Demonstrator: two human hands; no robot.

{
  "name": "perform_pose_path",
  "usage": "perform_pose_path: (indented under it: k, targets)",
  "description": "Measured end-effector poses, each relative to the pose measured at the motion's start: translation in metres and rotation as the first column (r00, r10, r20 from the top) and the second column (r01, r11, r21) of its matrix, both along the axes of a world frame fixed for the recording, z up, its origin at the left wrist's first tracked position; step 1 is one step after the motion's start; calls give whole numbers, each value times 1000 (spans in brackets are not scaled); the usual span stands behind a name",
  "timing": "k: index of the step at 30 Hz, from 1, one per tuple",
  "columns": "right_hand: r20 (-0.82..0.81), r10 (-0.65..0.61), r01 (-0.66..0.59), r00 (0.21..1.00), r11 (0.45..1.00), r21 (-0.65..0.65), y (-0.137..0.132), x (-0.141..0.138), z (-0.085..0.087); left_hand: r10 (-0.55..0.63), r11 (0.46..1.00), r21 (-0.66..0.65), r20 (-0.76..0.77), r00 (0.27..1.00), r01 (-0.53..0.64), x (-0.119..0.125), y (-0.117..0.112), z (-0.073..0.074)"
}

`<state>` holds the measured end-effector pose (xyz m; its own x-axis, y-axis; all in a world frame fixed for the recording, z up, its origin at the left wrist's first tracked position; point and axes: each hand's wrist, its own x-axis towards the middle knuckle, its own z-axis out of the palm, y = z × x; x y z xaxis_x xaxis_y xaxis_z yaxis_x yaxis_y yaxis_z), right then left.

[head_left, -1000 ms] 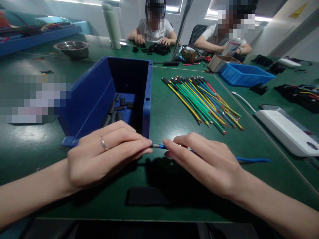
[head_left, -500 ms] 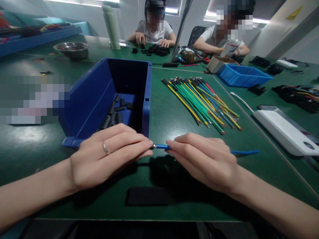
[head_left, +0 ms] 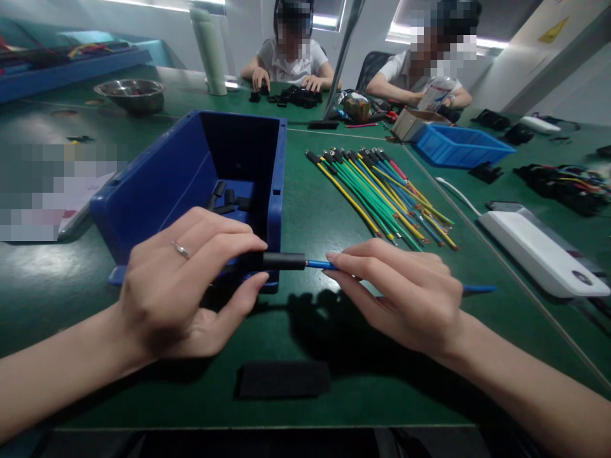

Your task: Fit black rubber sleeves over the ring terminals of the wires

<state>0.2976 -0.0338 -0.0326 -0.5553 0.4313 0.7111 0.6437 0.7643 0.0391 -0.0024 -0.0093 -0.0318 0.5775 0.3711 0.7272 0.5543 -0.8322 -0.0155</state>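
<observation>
Dim, cool room; ceiling strips glare (top edge), edges bend, hands cast soft shadows.

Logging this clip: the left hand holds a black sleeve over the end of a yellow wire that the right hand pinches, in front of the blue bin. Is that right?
Not quite: the wire is blue, not yellow, as the head view shows. The left hand holds the black sleeve over its end, the right hand pinches it, and both are in front of the blue bin.
</observation>
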Motion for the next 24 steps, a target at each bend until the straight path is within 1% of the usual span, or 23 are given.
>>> perform_pose_path:
  k: [4, 13, 16, 20, 24]
  targets:
    - [-4, 2, -2, 1000, 1000, -1, -1, 0, 1, -41, 999, 0, -18, 999, 41, 5, 1, 0]
    - [-21, 23, -23, 999, 1000, -1, 0, 2, 2, -41, 999, 6, -15, 999, 41, 4, -1, 5]
    - [-22, 46, -46, 999, 999, -20, -1, 1, 3, -46, 999, 7, -29, 999, 46, 5, -2, 6]
    - [-22, 95, -96, 995, 993, -64, -4, 0, 4, -90, 996, 6, -57, 994, 91, 8, -3, 4]
    - [5, 88, -87, 996, 990, -107, -7, 0, 5, -99, 995, -21, -73, 992, 97, 8, -4, 1]
